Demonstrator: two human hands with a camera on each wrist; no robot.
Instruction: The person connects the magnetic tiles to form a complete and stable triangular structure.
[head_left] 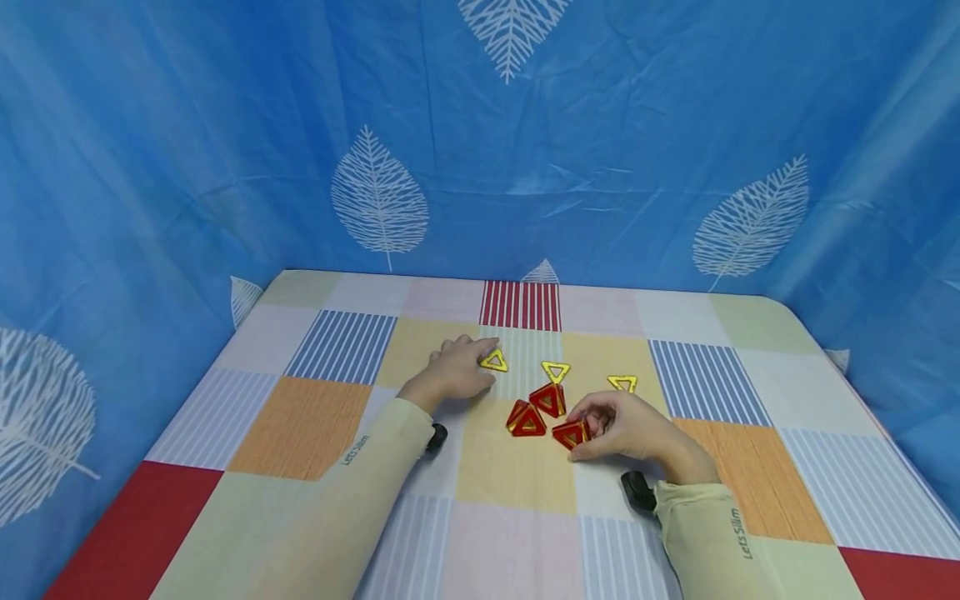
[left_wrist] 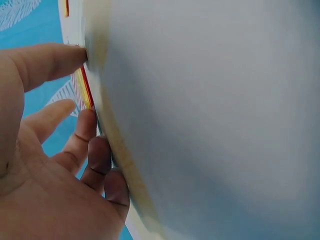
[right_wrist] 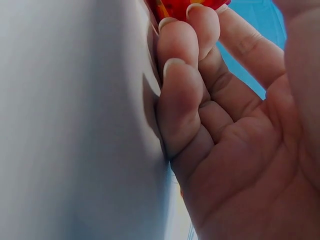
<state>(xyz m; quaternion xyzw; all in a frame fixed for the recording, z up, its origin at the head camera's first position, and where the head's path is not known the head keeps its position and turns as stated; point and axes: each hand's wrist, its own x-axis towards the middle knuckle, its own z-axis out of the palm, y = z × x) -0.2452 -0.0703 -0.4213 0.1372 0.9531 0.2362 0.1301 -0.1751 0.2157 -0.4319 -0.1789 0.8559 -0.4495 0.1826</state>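
Observation:
My right hand (head_left: 630, 423) pinches a red pyramid (head_left: 572, 433) between thumb and fingers, low over the tablecloth. Part of its red surface (right_wrist: 187, 8) shows past the fingertips in the right wrist view. Two similar red pyramids, a nearer one (head_left: 527, 422) and a farther one (head_left: 548, 400), stand just left of it. My left hand (head_left: 455, 369) reaches to a flat yellow triangle (head_left: 493, 367), index fingertip right at its edge. In the left wrist view the thumb and fingers are spread, fingertips at the cloth, and a thin red-and-yellow edge (left_wrist: 87, 90) shows between them.
Another yellow triangle (head_left: 556, 365) lies behind the pyramids, and one more (head_left: 622, 379) lies beyond the right hand. A patchwork cloth (head_left: 517, 542) covers the table. Blue curtains with white leaves (head_left: 450, 100) hang behind and at both sides.

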